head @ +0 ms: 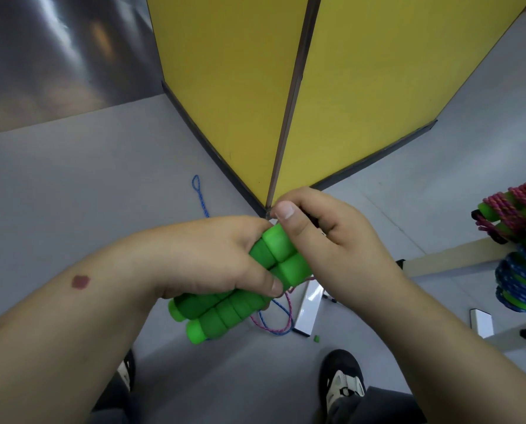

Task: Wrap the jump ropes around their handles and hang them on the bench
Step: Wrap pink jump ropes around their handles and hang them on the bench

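Grey floor [71,194] all round, with two yellow panels [362,87] meeting at a dark-edged corner ahead and a shiny metal wall [41,50] at upper left. Left hand [212,258] grips a pair of green foam handles [240,289] held side by side, fingers curled under and thumb clamped over the top, the bare butt ends pointing down toward the person. Right hand [326,240] is at the far end of the handles, thumb pressed on the top handle and the other fingers curled behind it; what they pinch there is hidden. Blue rope [201,195] lies on the floor beyond the left hand, ending in a small loop. Loose pink and blue rope strands [278,319] hang below the handles, near the floor. At right, a bench [445,260] with a pale rail and white legs carries two finished bundles at frame edge: green handles wrapped in pink rope [518,206] above, green handles wrapped in blue rope [522,280] just below it. Small green bit [317,338] sits on the floor by a white leg. Black-and-white shoes [344,384] show at bottom.
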A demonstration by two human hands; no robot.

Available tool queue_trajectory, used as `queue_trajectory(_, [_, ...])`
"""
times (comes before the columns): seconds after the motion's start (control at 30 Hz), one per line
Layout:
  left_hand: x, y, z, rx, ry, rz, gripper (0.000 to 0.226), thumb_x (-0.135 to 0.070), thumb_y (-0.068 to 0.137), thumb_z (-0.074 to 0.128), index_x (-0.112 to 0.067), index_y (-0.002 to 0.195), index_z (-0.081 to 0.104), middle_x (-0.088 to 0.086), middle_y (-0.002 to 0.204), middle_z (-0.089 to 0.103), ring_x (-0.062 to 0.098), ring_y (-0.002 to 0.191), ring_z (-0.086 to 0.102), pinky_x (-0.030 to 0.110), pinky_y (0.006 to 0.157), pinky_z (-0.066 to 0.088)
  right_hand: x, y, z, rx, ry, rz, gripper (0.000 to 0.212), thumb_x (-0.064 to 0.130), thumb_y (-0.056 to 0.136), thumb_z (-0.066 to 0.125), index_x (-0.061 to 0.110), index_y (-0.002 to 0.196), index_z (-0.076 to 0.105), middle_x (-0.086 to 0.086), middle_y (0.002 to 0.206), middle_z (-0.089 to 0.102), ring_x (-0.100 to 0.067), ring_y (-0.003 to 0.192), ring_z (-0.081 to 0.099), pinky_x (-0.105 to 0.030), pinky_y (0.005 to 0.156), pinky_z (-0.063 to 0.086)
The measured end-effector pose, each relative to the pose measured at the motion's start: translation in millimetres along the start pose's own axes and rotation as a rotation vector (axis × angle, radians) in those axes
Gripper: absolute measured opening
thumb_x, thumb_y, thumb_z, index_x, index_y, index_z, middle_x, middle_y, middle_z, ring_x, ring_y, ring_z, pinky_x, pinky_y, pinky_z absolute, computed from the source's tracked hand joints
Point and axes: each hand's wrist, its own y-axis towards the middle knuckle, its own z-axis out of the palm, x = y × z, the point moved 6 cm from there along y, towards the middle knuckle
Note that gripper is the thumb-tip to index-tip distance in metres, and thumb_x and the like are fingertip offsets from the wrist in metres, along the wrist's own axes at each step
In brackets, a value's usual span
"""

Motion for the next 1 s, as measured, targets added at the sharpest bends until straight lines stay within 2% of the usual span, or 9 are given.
queue_trajectory(0.1, [-1.3, -2.6, -2.7, 0.065, -0.028, 0.02, 0.034, -0.019, 0.079, 0.076, -0.018, 0.111, 0.066, 0.019, 0.104, 0.074, 0.041, 0.099, 0.074, 0.065, 0.091, 0.057, 0.8, -0.5, -0.1, -0.024, 0.122, 0.013, 0.032, 0.045, 0.094, 0.059, 0.015, 0.084, 0.065, -0.011, 0.076, 0.053, -0.022, 0.07, 0.051, -0.031, 0.061, 0.041])
queue_trajectory(0.2, [0.3, -4.0, -6.7, 0.073, -0.076, 0.029, 0.031, -0.015, 0.08, 0.075, -0.013, 0.111, 0.067, 0.025, 0.107, 0.072, 0.047, 0.102, 0.071, 0.068, 0.091, 0.055, 2.1, -1.0, 2.3, 0.003, 0.181, 0.037, 0.037, 0.047, 0.093, 0.059, 0.01, 0.086, 0.061, -0.025, 0.08, 0.048, -0.03, 0.07, 0.049, -0.034, 0.061, 0.041])
queue_trajectory(0.4, [5.3, -2.9, -9.6, 0.05, -0.145, 0.044, 0.035, -0.011, 0.08, 0.074, -0.006, 0.113, 0.065, 0.026, 0.105, 0.072, 0.047, 0.099, 0.072, 0.068, 0.091, 0.056, 0.6, -0.4, 5.3, 0.041, 0.122, 0.072, 0.037, 0.055, 0.093, 0.056, 0.019, 0.091, 0.057, -0.004, 0.07, 0.049, -0.007, 0.063, 0.048, -0.026, 0.054, 0.042])
queue_trajectory(0.5, [1.6, -4.2, -6.9, 0.036, -0.165, 0.043, 0.046, -0.014, 0.08, 0.076, -0.009, 0.122, 0.06, 0.025, 0.107, 0.073, 0.045, 0.1, 0.072, 0.068, 0.091, 0.055, 2.4, -0.7, 0.1, -0.038, 0.122, 0.079, 0.043, 0.056, 0.091, 0.058, 0.014, 0.088, 0.06, -0.014, 0.074, 0.054, -0.009, 0.064, 0.05, -0.026, 0.055, 0.042])
queue_trajectory(0.57, [-6.0, -5.2, -9.0, -0.042, -0.064, 0.059, 0.059, -0.032, 0.073, 0.082, -0.026, 0.125, 0.057, 0.008, 0.106, 0.076, 0.03, 0.099, 0.076, 0.06, 0.089, 0.059, 2.8, -0.3, -5.5, -0.118, 0.125, 0.095, 0.041, 0.055, 0.089, 0.057, 0.014, 0.082, 0.061, -0.01, 0.07, 0.052, -0.008, 0.062, 0.049, -0.021, 0.054, 0.04])
queue_trajectory(0.67, [-21.2, -12.3, -14.8, -0.305, 0.264, 0.038, 0.065, -0.058, 0.064, 0.084, -0.048, 0.115, 0.046, -0.017, 0.107, 0.067, 0.002, 0.094, 0.069, 0.042, 0.085, 0.059, -1.5, 0.9, -16.6, -0.248, 0.097, 0.133, 0.039, 0.05, 0.093, 0.059, 0.013, 0.08, 0.061, -0.005, 0.066, 0.048, -0.007, 0.06, 0.046, -0.019, 0.052, 0.037])
queue_trajectory(0.77, [-29.4, -11.1, -7.1, -0.472, 0.633, 0.092, 0.087, -0.076, 0.061, 0.078, -0.047, 0.131, 0.034, -0.02, 0.12, 0.047, 0.007, 0.108, 0.055, 0.039, 0.091, 0.052, -9.5, 1.8, -23.2, -0.339, 0.09, 0.18, 0.044, 0.048, 0.096, 0.059, 0.007, 0.084, 0.059, -0.021, 0.079, 0.054, -0.024, 0.067, 0.052, -0.032, 0.055, 0.041])
queue_trajectory(0.83, [-26.9, -5.6, -3.6, -0.552, 0.829, 0.104, 0.095, -0.08, 0.063, 0.072, -0.042, 0.14, 0.03, -0.014, 0.126, 0.044, 0.016, 0.113, 0.051, 0.041, 0.094, 0.049, -12.2, 2.1, -23.7, -0.37, 0.086, 0.204, 0.046, 0.051, 0.096, 0.058, 0.007, 0.084, 0.058, -0.021, 0.081, 0.055, -0.029, 0.072, 0.056, -0.036, 0.058, 0.045])
queue_trajectory(1.0, [-32.1, -7.9, -2.1, -0.646, 0.867, 0.092, 0.08, -0.074, 0.081, 0.063, -0.038, 0.143, 0.029, -0.01, 0.116, 0.054, 0.021, 0.106, 0.057, 0.041, 0.086, 0.049, -18.8, 1.8, -27.7, -0.413, 0.122, 0.258, 0.047, 0.057, 0.095, 0.055, 0.014, 0.077, 0.056, 0.005, 0.064, 0.047, -0.011, 0.06, 0.047, -0.023, 0.053, 0.039])
